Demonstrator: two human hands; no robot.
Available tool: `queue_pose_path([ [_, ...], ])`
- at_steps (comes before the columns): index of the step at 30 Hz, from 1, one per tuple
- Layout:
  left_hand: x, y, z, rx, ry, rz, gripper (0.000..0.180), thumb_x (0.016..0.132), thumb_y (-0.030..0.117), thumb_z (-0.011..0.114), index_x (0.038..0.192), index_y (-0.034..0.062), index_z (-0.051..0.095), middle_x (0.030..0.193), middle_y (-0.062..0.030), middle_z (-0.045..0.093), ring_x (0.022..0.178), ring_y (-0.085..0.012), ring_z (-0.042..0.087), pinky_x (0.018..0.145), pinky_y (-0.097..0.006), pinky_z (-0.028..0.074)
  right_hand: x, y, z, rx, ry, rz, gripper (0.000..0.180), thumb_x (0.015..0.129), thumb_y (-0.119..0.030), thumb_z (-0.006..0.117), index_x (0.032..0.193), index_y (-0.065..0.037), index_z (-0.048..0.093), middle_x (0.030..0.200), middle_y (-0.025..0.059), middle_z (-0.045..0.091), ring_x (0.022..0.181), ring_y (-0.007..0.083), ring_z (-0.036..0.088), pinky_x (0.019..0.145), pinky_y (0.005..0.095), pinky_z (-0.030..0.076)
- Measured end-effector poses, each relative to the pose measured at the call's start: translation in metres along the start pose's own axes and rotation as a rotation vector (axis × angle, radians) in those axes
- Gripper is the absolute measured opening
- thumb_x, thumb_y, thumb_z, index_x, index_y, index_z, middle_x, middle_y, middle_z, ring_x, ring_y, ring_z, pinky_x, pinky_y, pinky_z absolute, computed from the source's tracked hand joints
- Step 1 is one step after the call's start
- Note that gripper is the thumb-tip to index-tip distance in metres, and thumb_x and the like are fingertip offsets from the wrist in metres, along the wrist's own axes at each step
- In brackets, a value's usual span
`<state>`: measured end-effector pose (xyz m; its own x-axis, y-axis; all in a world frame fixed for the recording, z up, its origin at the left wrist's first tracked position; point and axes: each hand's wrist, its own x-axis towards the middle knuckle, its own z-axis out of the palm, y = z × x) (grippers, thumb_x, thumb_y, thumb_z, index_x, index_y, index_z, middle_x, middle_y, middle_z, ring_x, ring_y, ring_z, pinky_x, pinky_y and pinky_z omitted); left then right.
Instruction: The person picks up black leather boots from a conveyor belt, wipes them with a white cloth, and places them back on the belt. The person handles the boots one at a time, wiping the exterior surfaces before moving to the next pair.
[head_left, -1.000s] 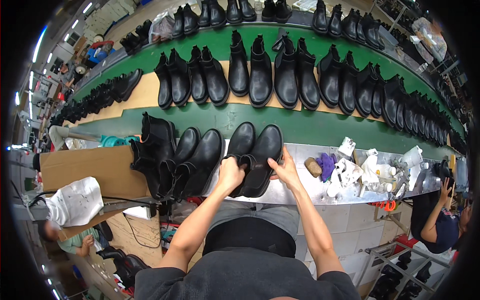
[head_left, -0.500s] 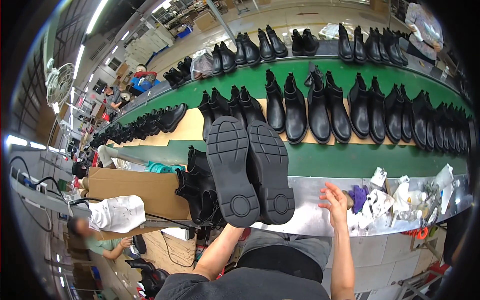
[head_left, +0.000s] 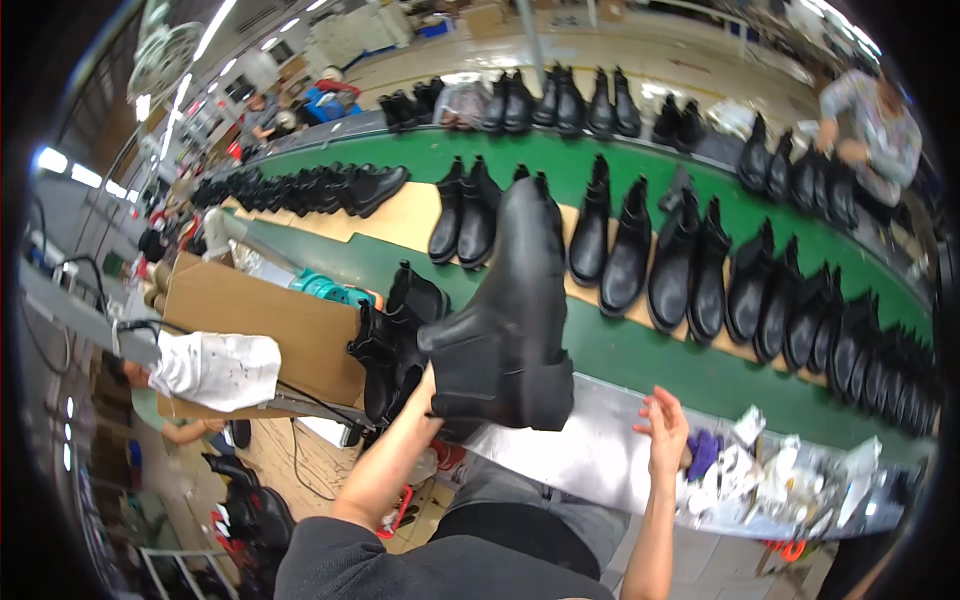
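Observation:
A black ankle boot (head_left: 505, 320) is held up in front of me, toe up, its side turned toward me and slightly blurred. Behind it, the second boot of the pair is mostly hidden. My left hand (head_left: 428, 393) carries them from the left; the wrist shows, but the fingers are covered by the leather. My right hand (head_left: 660, 430) is raised over the metal edge of the bench, fingers apart, holding nothing. Closest to that hand lie a purple cloth (head_left: 704, 453) and white rags (head_left: 735, 480).
Rows of black boots (head_left: 672, 270) stand on brown cardboard over the green bench (head_left: 480, 140). More boots (head_left: 385, 350) are beside a cardboard box (head_left: 265, 320) at left. A white cloth (head_left: 225, 370) hangs there. Across the bench, a person (head_left: 870, 130) handles boots.
The held boots have turned from soles facing me to a side view. My right hand stays open. The view has swung, and the person across the bench now reaches to the boots.

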<state>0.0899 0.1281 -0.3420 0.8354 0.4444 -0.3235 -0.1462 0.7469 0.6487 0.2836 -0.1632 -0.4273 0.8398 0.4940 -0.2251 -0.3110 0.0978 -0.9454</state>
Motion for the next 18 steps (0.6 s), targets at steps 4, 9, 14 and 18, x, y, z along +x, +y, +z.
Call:
queue_pose_path([
  [4,0.050,0.119,0.062,0.595,0.546,0.529,0.028,0.092,0.010,0.051,0.118,0.0023,0.060,0.102,-0.0113,0.067,0.089,-0.0213,0.065,0.076,-0.036,0.055,0.019,0.045,-0.003,-0.584,0.071,-0.149,0.038,0.088,-0.018,0.064,0.120,0.002,0.058,0.109,0.0178,0.062,0.090,0.0244,0.063,0.073,0.0347,0.055],
  [9,0.154,0.278,0.003,1.272,0.783,0.971,0.033,0.075,0.006,0.062,0.106,-0.0060,0.062,0.101,-0.0240,0.068,0.098,-0.0358,0.065,0.085,-0.041,0.050,0.011,0.069,0.037,-1.210,-0.098,-0.424,0.061,0.085,-0.028,0.064,0.135,0.001,0.044,0.140,0.0260,0.038,0.132,0.0417,0.034,0.107,0.0541,0.027],
  [14,0.261,0.361,-0.072,1.818,1.114,0.809,0.032,0.080,0.018,0.067,0.103,-0.0033,0.063,0.103,-0.0285,0.064,0.101,-0.0448,0.060,0.088,-0.050,0.048,0.011,0.096,0.054,-1.489,-0.274,-0.322,0.078,0.084,-0.048,0.058,0.140,0.000,0.035,0.149,0.0276,0.026,0.141,0.0445,0.016,0.107,0.0707,0.003],
  [18,0.312,0.388,-0.155,1.944,1.087,0.645,0.034,0.079,0.025,0.072,0.103,0.0013,0.064,0.103,-0.0242,0.065,0.100,-0.0420,0.062,0.086,-0.048,0.051,0.013,0.118,0.046,-1.557,-0.323,-0.170,0.093,0.082,-0.053,0.059,0.150,-0.003,0.019,0.157,0.0247,0.003,0.146,0.0383,0.001,0.105,0.0729,0.004],
])
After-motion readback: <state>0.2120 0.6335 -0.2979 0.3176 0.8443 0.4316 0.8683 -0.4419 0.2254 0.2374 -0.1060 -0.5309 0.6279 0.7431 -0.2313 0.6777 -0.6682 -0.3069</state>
